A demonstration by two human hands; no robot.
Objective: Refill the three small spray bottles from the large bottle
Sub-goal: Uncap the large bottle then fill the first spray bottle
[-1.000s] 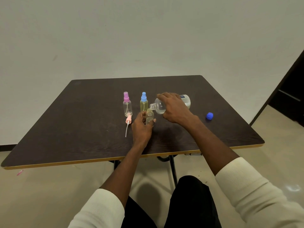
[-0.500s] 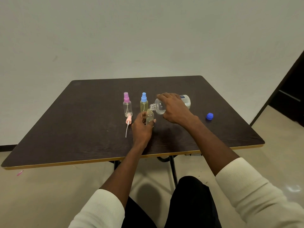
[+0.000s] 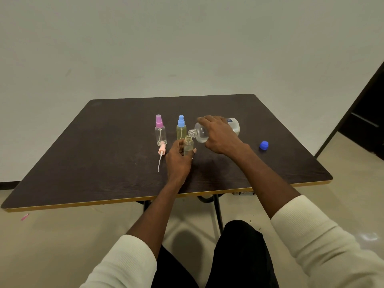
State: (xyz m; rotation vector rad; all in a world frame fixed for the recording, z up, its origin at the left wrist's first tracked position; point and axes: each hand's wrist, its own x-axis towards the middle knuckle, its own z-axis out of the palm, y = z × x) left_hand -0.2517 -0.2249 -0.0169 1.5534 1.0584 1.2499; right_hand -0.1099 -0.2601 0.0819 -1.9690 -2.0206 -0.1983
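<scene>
My left hand (image 3: pixel 178 161) grips an uncapped small spray bottle (image 3: pixel 188 146) standing upright on the dark table (image 3: pixel 104 159). My right hand (image 3: pixel 220 136) grips the large clear bottle (image 3: pixel 200 132), tipped on its side with its open neck right above the small bottle's mouth. A small bottle with a blue spray cap (image 3: pixel 181 129) holds yellowish liquid behind my left hand. To its left stands a small bottle with a purple spray cap (image 3: pixel 160 130). A pink spray head with its dip tube (image 3: pixel 161 154) lies flat on the table.
The large bottle's blue cap (image 3: pixel 264 145) lies on the table to the right. The table's front edge (image 3: pixel 145 198) has a yellow band. A dark doorway (image 3: pixel 367 125) is at the far right, and a pale wall stands behind the table.
</scene>
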